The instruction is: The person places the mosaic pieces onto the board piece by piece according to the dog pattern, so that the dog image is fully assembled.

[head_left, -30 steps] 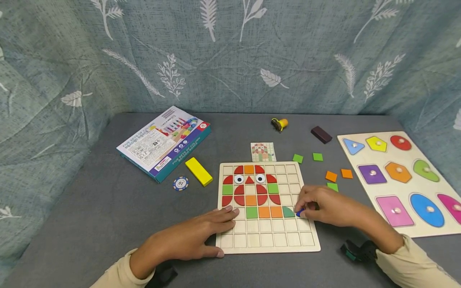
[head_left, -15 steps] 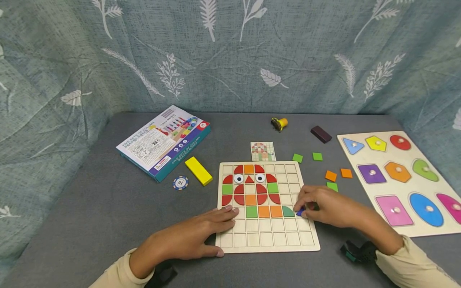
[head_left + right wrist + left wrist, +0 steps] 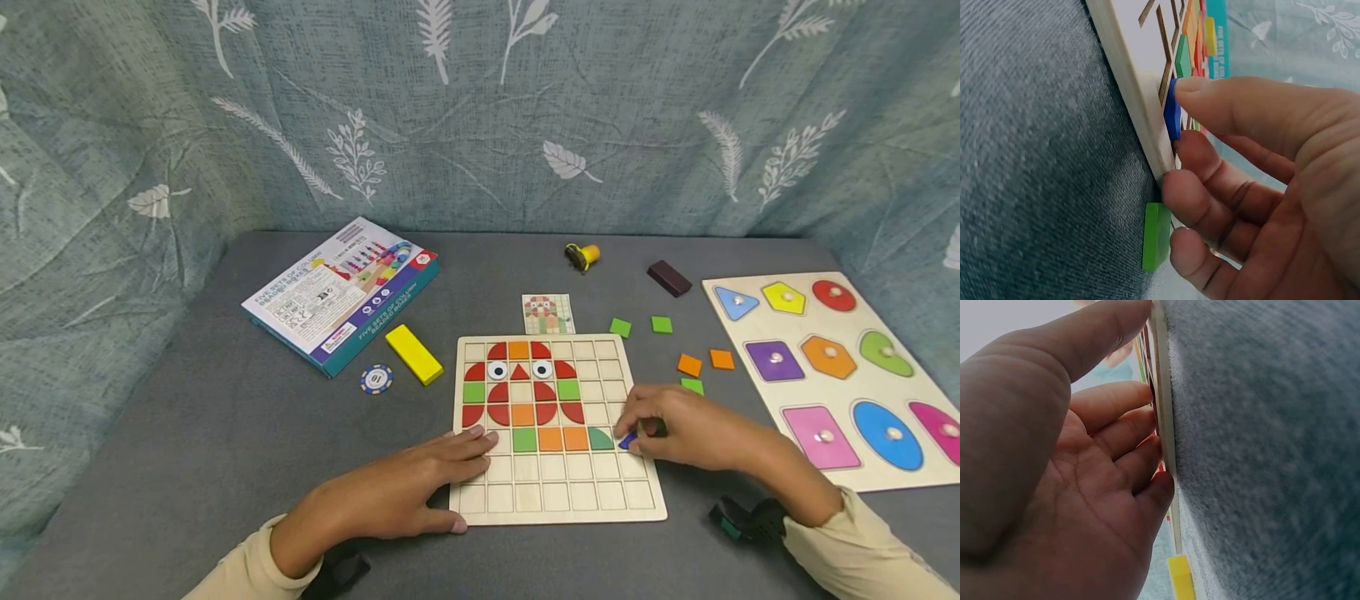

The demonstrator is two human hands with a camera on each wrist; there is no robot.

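Note:
A wooden grid board [image 3: 558,498] lies on the table, with red, orange and green pieces forming an owl-like figure with two round eyes. At the board's right edge my right hand [image 3: 678,425] pinches a small blue piece [image 3: 1173,111] between thumb and fingers, over the cell beside a dark green quarter-round piece [image 3: 600,438]. The fingers partly hide the blue piece in the head view. My left hand [image 3: 420,479] rests on the board's left edge, fingers extended over its cells and thumb at the lower left corner.
Behind the board lies a small picture card [image 3: 547,314]. Loose green tiles [image 3: 662,325] and orange tiles [image 3: 722,360] lie right of it, near a knobbed shape puzzle [image 3: 795,400]. To the left are a yellow block [image 3: 414,355], a poker chip [image 3: 376,379] and a box [image 3: 341,296].
The blue piece shows slightly more beneath my right fingertips and sits a touch further right. Both hands stay almost in place.

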